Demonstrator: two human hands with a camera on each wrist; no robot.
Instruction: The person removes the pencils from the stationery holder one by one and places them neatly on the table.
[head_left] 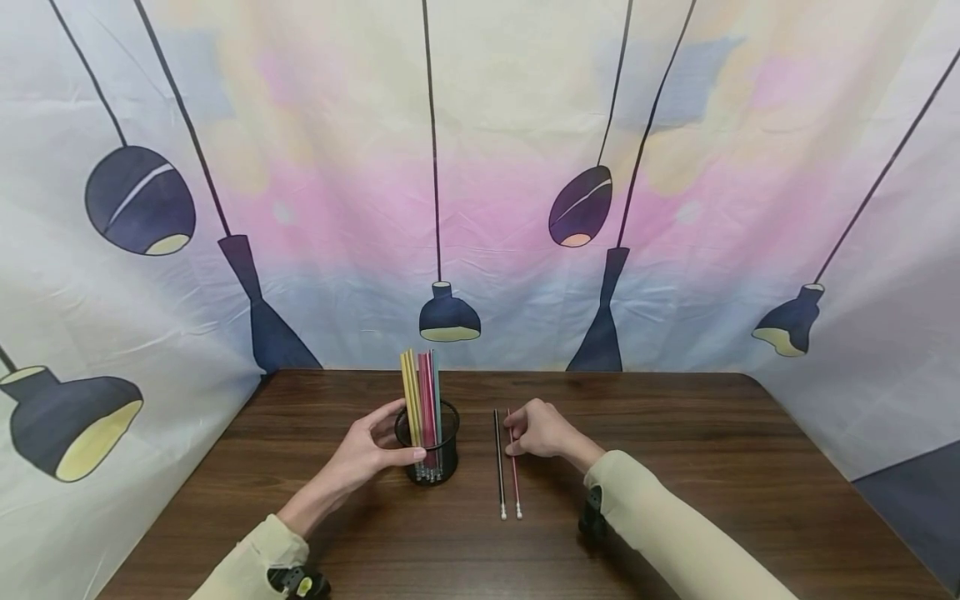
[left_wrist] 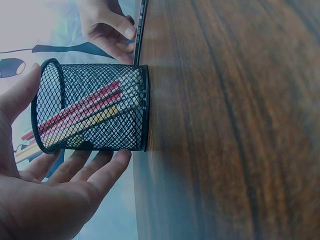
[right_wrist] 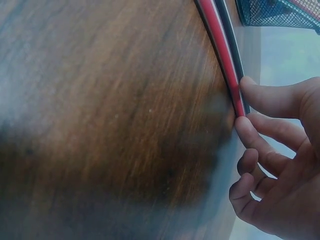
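Observation:
A black mesh pencil cup (head_left: 451,457) stands upright on the table, holding several yellow, red and teal pencils (head_left: 428,392) that lean in it. My left hand (head_left: 358,454) curves round the cup's left side, thumb at the rim and fingers along the mesh in the left wrist view. To the right of the cup, a black pencil (head_left: 499,471) and a red pencil (head_left: 515,487) lie side by side, their white ends toward me. The thumb and fingers of my right hand (head_left: 546,430) pinch the red pencil near its far end.
The dark wooden table (head_left: 337,533) has its far edge close behind the cup. A fabric backdrop (head_left: 510,208) printed with hanging lamps rises behind and at both sides. Each wrist wears a black camera, such as the right one (head_left: 592,512).

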